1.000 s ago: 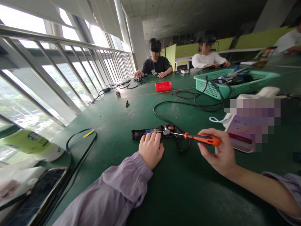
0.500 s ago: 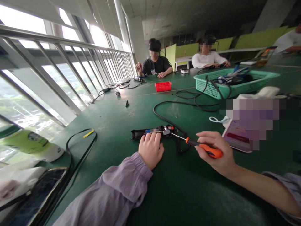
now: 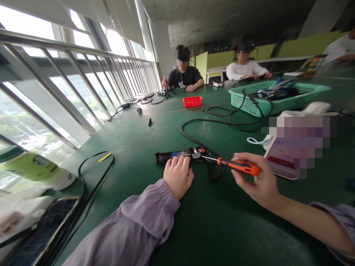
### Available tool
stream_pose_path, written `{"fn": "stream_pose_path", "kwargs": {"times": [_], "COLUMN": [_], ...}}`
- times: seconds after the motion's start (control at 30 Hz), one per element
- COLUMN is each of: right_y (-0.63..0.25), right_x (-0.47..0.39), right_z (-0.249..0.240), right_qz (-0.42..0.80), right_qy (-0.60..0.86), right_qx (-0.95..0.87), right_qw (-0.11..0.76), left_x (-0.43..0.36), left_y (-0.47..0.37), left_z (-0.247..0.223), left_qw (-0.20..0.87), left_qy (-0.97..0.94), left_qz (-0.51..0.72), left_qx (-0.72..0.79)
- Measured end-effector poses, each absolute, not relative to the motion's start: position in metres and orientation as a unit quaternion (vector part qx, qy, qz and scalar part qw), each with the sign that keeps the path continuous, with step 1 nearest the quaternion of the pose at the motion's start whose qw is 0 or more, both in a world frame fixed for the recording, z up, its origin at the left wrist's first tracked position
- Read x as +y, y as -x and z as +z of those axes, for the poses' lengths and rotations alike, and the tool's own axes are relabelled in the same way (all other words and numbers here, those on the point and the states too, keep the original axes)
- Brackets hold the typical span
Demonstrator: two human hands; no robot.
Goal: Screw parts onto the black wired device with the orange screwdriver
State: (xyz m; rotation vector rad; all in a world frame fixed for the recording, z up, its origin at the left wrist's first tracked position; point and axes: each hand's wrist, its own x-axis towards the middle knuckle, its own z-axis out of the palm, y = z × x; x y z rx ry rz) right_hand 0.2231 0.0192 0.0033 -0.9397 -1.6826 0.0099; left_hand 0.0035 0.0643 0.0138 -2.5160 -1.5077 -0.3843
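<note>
The screwdriver [image 3: 240, 166] has an orange and black handle. The device [image 3: 180, 153] is mainly black, with a blue part and small orange parts. The table [image 3: 133, 155] is dark green, the sleeves [image 3: 141, 214] are greyish purple, the box [image 3: 192, 104] is red. The basket [image 3: 246, 106] is mint green, with a regular pattern of holes.

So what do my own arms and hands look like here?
Your left hand and right hand wear no gloves. The left sleeve is greyish lavender, loose and wrinkled, gathered at the cuff. The right sleeve matches in colour but sits higher, leaving the right forearm bare.
</note>
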Motion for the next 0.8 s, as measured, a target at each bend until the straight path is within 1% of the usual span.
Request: {"fn": "stream_pose_path", "kwargs": {"times": [0.23,0.4,0.57,0.73,0.8], "right_y": [-0.2236,-0.2242,-0.2239,-0.2233,-0.2235], "right_x": [0.0193,0.0198,0.0189,0.0198,0.0198], "right_z": [0.0020,-0.0003,0.0009,0.0019,0.0019], "right_qz": [-0.028,0.002,0.000,0.009,0.009], "right_qy": [0.395,0.394,0.407,0.387,0.387], "right_qx": [-0.737,-0.709,-0.729,-0.712,-0.714], "right_qw": [0.547,0.585,0.551,0.586,0.583], "left_x": [0.0644,0.0641,0.0650,0.0658,0.0656], "left_y": [-0.0030,-0.0032,-0.0028,-0.0033,-0.0033], "left_z": [0.0111,0.0119,0.0117,0.0110,0.0111], "left_qw": [0.098,0.096,0.096,0.100,0.099], "left_qy": [0.849,0.846,0.848,0.846,0.847], "left_qz": [-0.135,-0.139,-0.137,-0.137,-0.137], "left_qx": [-0.501,-0.505,-0.503,-0.505,-0.504]}}
